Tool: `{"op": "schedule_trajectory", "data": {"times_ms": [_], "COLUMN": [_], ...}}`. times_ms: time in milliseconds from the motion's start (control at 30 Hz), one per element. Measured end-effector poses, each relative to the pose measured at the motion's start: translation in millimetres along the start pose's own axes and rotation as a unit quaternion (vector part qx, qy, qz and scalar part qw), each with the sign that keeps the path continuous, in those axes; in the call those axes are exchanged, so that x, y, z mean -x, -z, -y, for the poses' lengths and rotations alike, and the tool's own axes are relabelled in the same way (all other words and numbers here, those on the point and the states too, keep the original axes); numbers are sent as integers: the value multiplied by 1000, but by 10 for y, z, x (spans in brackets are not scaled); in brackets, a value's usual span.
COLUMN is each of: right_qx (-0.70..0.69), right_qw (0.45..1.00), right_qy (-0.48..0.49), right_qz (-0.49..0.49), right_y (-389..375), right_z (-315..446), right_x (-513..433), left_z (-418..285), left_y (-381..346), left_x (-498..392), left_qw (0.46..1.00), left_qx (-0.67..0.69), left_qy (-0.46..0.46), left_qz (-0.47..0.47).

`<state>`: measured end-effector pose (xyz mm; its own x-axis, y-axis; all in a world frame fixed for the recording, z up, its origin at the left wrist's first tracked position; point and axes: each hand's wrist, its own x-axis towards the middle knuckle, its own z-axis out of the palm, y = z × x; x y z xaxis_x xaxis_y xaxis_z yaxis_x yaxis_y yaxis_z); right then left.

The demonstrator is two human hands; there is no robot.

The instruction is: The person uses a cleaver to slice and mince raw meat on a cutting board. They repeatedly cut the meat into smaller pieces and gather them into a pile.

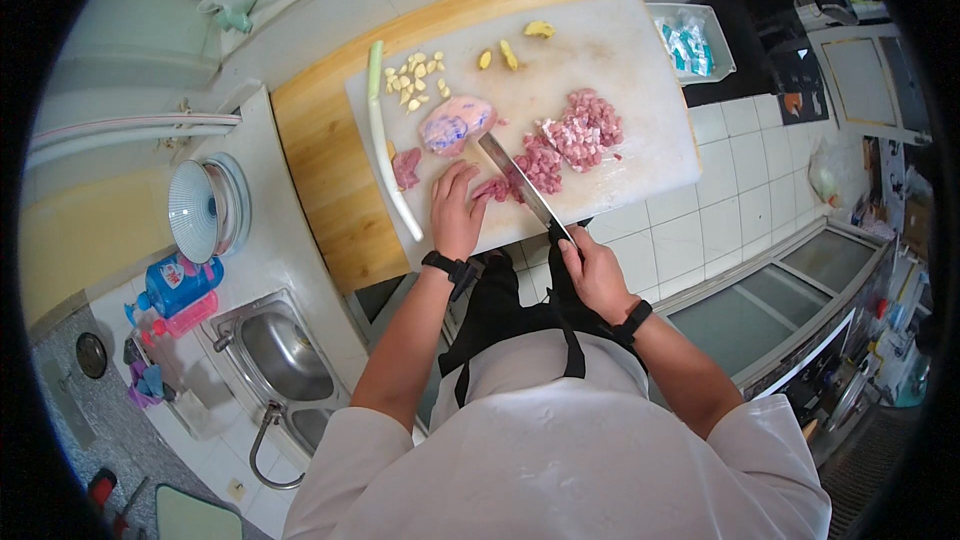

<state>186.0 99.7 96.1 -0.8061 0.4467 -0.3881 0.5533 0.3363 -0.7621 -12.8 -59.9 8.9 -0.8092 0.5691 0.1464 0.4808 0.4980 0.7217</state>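
Note:
My right hand (596,274) grips the black handle of a long kitchen knife (525,186), its blade slanting up and left across the white cutting board (637,37). On the board, my left hand (456,214) touches a strip of raw meat (491,189) beside the blade. Diced raw meat (585,131) is heaped right of the knife. A larger piece of meat with blue-marked skin (456,124) lies above my left fingers. Further left are a small meat piece (406,167) and a long scallion stalk (382,142). Peeled garlic cloves (414,80) and ginger pieces (508,55) lie near the far side.
Under the board is a wooden tabletop (319,187). At left stand stacked bowls (196,210), a blue bottle (180,286), a pink bottle (191,315) and a steel sink (285,356). A white tray with packets (694,45) sits beyond the board's right edge.

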Motion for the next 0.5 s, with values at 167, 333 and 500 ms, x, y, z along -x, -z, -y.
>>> {"op": "schedule_trajectory", "data": {"times_ms": [167,333,500], "right_qx": [0,34,87], "right_qw": [1000,999,994], "right_qy": [0,29,49], "right_qz": [7,23,53], "right_y": [-6,-7,20], "right_z": [22,27,-11], "right_x": [3,2,26], "left_z": [44,86,171], "left_y": [-25,2,-34], "left_x": [1,34,-40], "left_qw": [996,997,995], "left_qx": [54,49,39], "left_qy": [13,-44,-68], "left_qz": [70,38,69]}}
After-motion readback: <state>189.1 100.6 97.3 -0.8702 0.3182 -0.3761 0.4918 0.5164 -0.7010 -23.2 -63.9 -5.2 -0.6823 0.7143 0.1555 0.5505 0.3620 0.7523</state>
